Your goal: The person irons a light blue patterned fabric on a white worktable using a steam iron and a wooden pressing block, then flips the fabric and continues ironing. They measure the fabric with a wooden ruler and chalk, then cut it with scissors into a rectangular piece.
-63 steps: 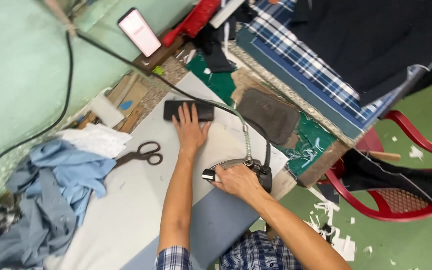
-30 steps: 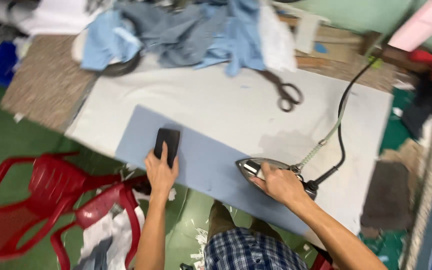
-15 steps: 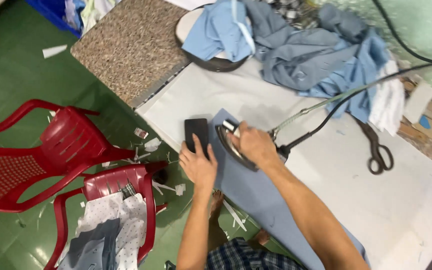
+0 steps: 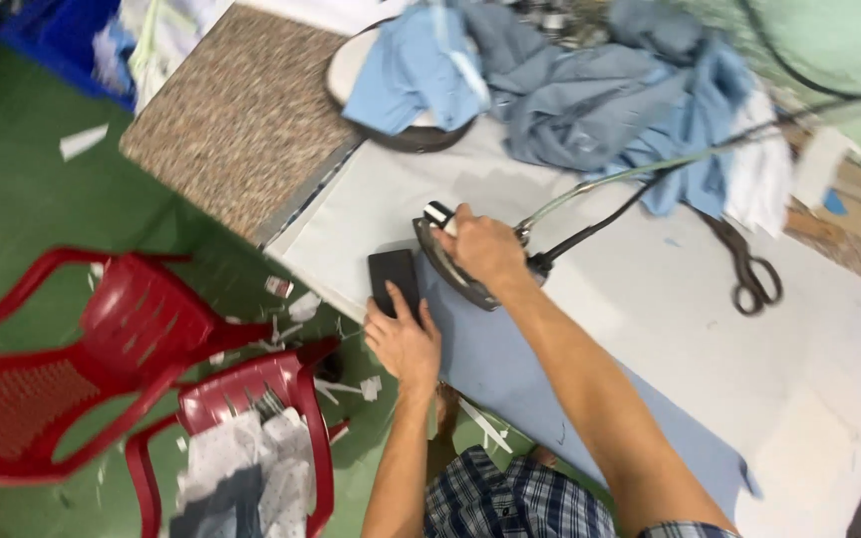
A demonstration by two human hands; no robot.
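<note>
Head view: one iron [image 4: 455,267], two chairs [image 4: 142,389].

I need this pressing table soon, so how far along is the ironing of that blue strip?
The right hand holds the iron at the far end of the blue strip; the left hand pins a dark block beside it. The strip looks flat. A heap of blue cloth lies unpressed at the back.

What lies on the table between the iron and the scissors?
In the head view, between the iron under the right hand and the scissors, only the iron's dark cord and pale hose cross; otherwise bare white table cover.
</note>
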